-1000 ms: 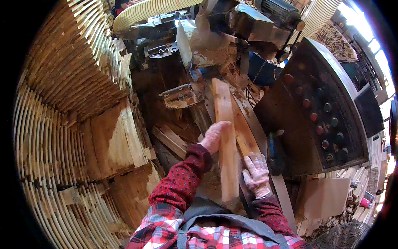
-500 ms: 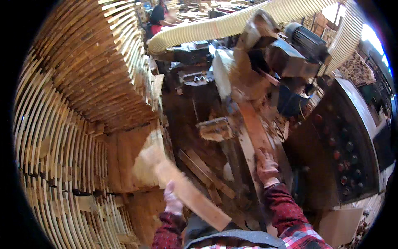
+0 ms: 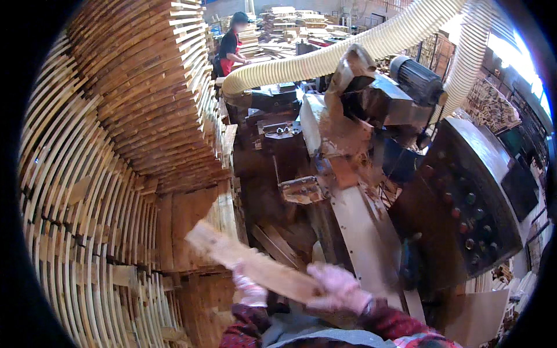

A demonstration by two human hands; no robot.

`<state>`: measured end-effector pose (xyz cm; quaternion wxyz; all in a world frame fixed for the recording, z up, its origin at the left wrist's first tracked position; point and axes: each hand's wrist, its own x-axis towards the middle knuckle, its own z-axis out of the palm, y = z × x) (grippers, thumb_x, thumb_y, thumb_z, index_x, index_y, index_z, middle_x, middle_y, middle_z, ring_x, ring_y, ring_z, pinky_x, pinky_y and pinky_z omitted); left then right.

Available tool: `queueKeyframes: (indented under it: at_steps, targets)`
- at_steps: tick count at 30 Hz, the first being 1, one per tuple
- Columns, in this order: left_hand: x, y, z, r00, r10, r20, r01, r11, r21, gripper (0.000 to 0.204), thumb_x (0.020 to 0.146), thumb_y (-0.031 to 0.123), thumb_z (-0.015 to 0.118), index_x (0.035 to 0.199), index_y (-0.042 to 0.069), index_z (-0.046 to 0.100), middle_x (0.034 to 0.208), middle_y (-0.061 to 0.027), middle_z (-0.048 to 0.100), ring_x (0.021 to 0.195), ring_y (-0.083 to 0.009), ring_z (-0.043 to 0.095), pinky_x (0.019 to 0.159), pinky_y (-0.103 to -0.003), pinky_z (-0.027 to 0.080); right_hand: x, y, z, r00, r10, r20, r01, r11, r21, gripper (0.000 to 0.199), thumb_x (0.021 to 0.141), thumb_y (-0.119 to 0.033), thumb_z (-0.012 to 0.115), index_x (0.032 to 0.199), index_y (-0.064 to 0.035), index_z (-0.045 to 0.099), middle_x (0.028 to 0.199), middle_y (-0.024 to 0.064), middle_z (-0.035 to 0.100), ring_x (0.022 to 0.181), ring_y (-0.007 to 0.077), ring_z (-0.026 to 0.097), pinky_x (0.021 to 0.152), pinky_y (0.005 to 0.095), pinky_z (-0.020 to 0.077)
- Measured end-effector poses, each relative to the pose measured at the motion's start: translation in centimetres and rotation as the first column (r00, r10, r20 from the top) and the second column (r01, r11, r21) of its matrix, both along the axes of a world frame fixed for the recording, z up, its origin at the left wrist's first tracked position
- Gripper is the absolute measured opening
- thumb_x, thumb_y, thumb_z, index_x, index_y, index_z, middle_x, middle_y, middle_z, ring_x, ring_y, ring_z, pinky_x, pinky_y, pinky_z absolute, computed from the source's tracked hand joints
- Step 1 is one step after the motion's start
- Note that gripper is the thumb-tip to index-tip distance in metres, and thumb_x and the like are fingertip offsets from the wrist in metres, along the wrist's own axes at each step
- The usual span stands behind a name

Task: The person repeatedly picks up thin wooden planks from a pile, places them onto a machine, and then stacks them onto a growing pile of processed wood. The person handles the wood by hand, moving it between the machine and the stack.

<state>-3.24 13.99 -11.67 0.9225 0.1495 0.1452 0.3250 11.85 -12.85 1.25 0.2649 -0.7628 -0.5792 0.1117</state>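
A rough wooden board (image 3: 258, 265) lies slantwise across my front, its far end up to the left. My left hand (image 3: 250, 288) is closed around its lower edge near the middle. At the near right end, my right hand (image 3: 339, 290) is on the board, blurred by motion, with its fingers wrapped about the end. Ahead, the end of a second, reddish board (image 3: 345, 173) shows at the mouth of a woodworking machine (image 3: 345, 124). Its long metal feed table (image 3: 365, 226) runs back toward me.
Tall stacks of wooden slats (image 3: 145, 110) fill the left. A control panel with buttons (image 3: 464, 203) stands at the right. A ribbed dust hose (image 3: 325, 61) arches overhead near a motor (image 3: 416, 78). Loose offcuts (image 3: 278, 243) lie below. A person (image 3: 231, 46) works far off.
My right hand has left the reddish board and come to the near end of the board in my left hand. The reddish board has moved forward into the machine.
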Motion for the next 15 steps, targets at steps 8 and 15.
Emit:
queueKeyframes:
  at_steps: [8, 15]
  targets:
    - [8.7, -18.5, 4.4, 0.818, -0.32, -0.478, 0.508, 0.792, 0.339, 0.087, 0.094, 0.037, 0.076, 0.162, 0.004, 0.032, 0.166, -0.0171, 0.035, 0.153, -0.0287, 0.034, 0.125, -0.037, 0.03, -11.8, -25.6, -7.2, 0.733, -0.648, 0.21, 0.65, 0.757, 0.064, 0.092, 0.071, -0.035, 0.087, 0.15, -0.0034, 0.05, 0.139, 0.0342, 0.058, 0.119, 0.0536, 0.062, 0.108, 0.0639, 0.0461]
    - [6.6, 3.7, -9.8, 0.14, 0.66, -0.738, 0.822, 0.338, 0.458, 0.107, 0.089, 0.064, 0.069, 0.168, 0.01, 0.021, 0.173, -0.0195, 0.021, 0.16, -0.0393, 0.02, 0.129, -0.046, 0.022, -5.1, -21.3, -9.8, 0.751, -0.601, 0.272, 0.556, 0.799, 0.23, 0.042, 0.083, -0.002, 0.071, 0.125, -0.0043, 0.073, 0.133, 0.0217, 0.069, 0.127, 0.045, 0.062, 0.116, 0.0625, 0.0406]
